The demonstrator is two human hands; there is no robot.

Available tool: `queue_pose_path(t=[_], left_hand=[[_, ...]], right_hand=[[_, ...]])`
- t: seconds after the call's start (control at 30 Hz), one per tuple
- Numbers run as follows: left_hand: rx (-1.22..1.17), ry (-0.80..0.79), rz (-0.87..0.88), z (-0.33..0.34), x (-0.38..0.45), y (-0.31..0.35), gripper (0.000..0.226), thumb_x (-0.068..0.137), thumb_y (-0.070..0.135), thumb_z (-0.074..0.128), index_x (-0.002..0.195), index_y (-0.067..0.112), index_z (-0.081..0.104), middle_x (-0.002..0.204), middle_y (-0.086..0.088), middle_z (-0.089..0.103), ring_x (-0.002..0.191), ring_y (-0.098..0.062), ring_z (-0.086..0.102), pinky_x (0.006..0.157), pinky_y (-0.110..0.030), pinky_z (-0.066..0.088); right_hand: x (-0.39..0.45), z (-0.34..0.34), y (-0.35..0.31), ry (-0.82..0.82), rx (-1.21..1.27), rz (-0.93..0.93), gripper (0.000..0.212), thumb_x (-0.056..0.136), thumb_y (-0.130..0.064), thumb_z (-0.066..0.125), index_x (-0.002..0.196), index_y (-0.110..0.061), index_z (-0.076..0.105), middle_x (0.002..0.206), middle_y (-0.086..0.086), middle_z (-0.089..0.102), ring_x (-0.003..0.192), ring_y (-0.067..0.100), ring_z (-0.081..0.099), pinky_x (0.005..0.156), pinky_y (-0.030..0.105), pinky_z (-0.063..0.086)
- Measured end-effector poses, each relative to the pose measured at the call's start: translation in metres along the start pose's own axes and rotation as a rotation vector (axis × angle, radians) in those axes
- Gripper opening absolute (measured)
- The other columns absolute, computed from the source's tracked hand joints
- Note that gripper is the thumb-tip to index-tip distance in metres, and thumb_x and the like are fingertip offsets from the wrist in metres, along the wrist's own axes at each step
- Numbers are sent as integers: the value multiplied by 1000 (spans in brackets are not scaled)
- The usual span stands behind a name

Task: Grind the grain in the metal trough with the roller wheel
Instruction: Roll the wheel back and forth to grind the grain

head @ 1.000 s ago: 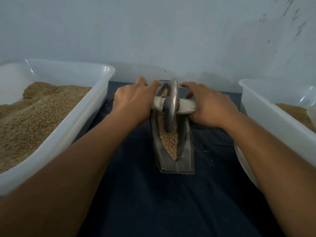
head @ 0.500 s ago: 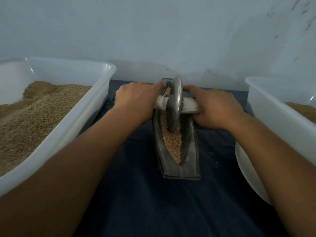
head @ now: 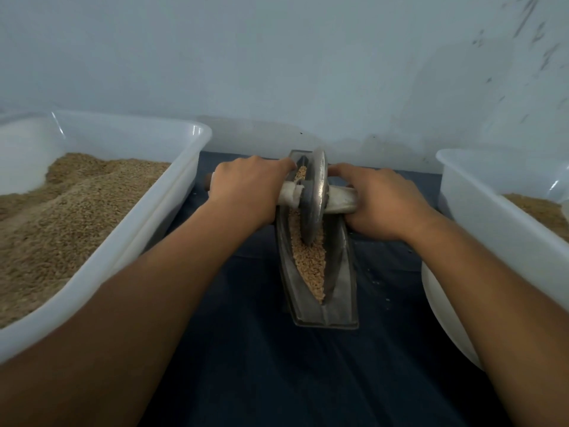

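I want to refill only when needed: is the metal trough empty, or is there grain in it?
Not empty. Tan grain lies along the metal trough channel, under and in front of the roller wheel.

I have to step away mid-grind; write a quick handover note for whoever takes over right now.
Left hand grips the left end of the cloth-wrapped axle; right hand grips the right end.
Roller wheel stands on edge in the metal trough, toward its far end.
Grain in the trough looks mostly whole, so grinding is far from finished.
Left: roll the wheel along the trough until the grain is crushed.
Left tub and right tub both hold grain.
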State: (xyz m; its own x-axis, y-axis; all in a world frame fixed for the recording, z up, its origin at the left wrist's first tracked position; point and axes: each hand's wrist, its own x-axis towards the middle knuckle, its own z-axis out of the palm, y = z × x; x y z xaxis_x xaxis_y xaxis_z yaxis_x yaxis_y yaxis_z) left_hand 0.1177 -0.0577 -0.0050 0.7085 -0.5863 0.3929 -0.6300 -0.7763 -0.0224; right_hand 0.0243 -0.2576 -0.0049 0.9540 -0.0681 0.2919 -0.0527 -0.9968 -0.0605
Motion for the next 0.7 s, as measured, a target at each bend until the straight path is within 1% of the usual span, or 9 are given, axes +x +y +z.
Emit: queue_pose_path(t=[0.23, 0.3, 0.4, 0.53, 0.63, 0.7], left_hand=[[20, -10, 2, -2, -1, 3, 68, 78, 34, 77, 135, 44, 41, 104, -1, 63, 96, -30, 62, 67, -39, 36], [19, -24, 12, -2, -1, 6, 66, 77, 35, 77, 132, 43, 43, 101, 1, 62, 94, -29, 62, 67, -39, 35], [16, -31, 23, -4, -1, 7, 64, 77, 35, 77, 131, 43, 43, 93, 4, 55, 87, -25, 57, 66, -39, 34], [13, -11, 34, -4, -2, 6, 64, 79, 31, 76, 132, 44, 41, 90, 5, 53, 91, -27, 61, 65, -39, 35], [1, -13, 43, -4, -1, 7, 67, 81, 29, 73, 135, 47, 38, 91, 5, 57, 92, -27, 62, 65, -39, 36], [-20, -25, 52, -5, -1, 6, 64, 83, 31, 71, 135, 47, 38, 88, 7, 52, 90, -27, 60, 65, -38, 36]], right_hand=[[-2, -4, 0, -38, 11, 9, 70, 79, -38, 72, 135, -58, 36, 115, -7, 69, 102, 25, 65, 70, 38, 53], [-4, -7, 0, -48, 16, 7, 70, 79, -37, 73, 136, -56, 37, 115, -8, 69, 103, 25, 64, 70, 38, 52], [-6, -8, 1, -53, 11, 3, 70, 79, -37, 73, 137, -55, 38, 114, -7, 69, 102, 25, 64, 69, 37, 52], [-7, -7, -1, -39, -11, -2, 65, 79, -39, 69, 133, -56, 38, 113, -7, 69, 102, 28, 64, 65, 35, 44], [-7, -7, -1, -29, -4, -2, 64, 78, -38, 69, 133, -56, 40, 115, -7, 69, 102, 28, 65, 65, 34, 42], [-7, -8, -1, -30, -9, 0, 65, 78, -38, 68, 133, -56, 39, 115, -8, 69, 102, 27, 64, 64, 34, 40]])
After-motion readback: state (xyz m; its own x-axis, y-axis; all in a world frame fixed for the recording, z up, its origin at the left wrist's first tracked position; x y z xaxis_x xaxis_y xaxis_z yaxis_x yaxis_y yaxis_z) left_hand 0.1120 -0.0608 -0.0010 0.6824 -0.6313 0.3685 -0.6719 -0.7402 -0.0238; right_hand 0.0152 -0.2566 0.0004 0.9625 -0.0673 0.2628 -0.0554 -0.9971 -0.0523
